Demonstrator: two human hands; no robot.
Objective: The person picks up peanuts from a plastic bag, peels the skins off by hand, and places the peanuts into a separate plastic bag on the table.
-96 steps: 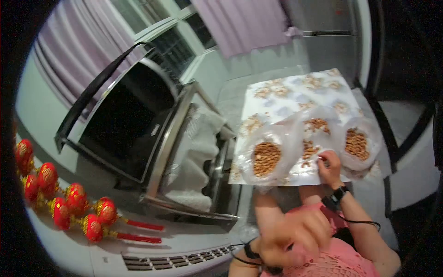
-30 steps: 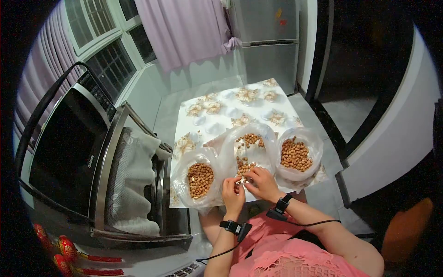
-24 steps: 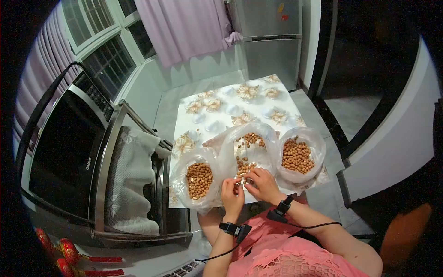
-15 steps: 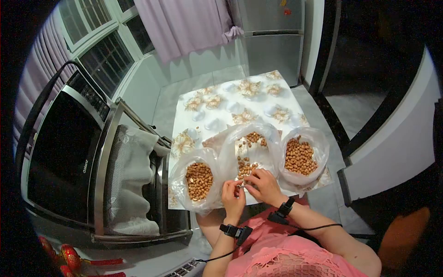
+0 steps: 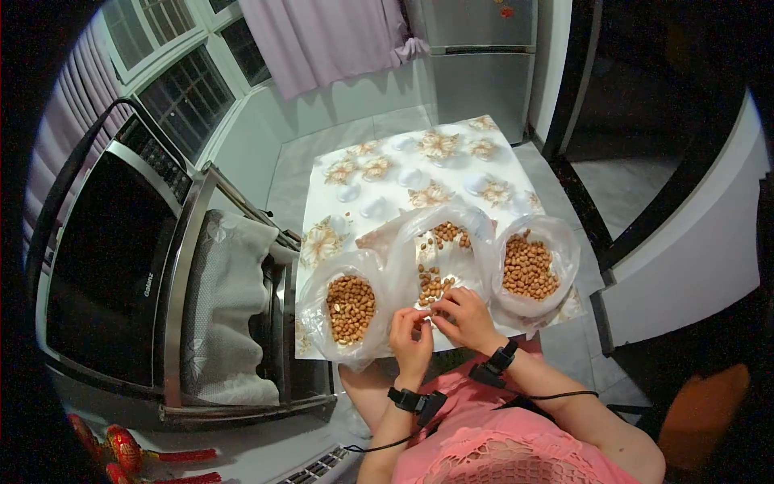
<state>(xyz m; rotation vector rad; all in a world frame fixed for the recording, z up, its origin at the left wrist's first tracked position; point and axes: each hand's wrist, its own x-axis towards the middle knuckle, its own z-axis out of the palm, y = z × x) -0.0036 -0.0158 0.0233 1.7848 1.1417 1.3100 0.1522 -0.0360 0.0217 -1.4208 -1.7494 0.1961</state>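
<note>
My left hand point(image 5: 412, 335) and my right hand point(image 5: 468, 319) meet at the near edge of the middle plastic bag point(image 5: 405, 258). Fingertips of both are pinched close together, and whatever lies between them is too small to name. Just beyond my fingers, brown peanuts point(image 5: 435, 287) lie loosely on the opened bag, with another cluster farther back. To the left stands a clear plastic bag point(image 5: 314, 327) holding a pile of peanuts point(image 5: 350, 309). Another bag point(image 5: 567, 258) on the right holds more peanuts point(image 5: 529, 268).
The bags rest on a table with a flowered white cloth point(image 5: 387, 173). A black oven-like appliance point(image 5: 109, 274) and a cloth-draped metal rack point(image 5: 226, 315) stand at the left. Behind the table are a grey fridge point(image 5: 481, 89) and a lilac curtain point(image 5: 322, 44).
The view has shifted slightly. Both hands stay together at the middle bag, with only small finger movements; the peanuts nearest them look slightly rearranged.
</note>
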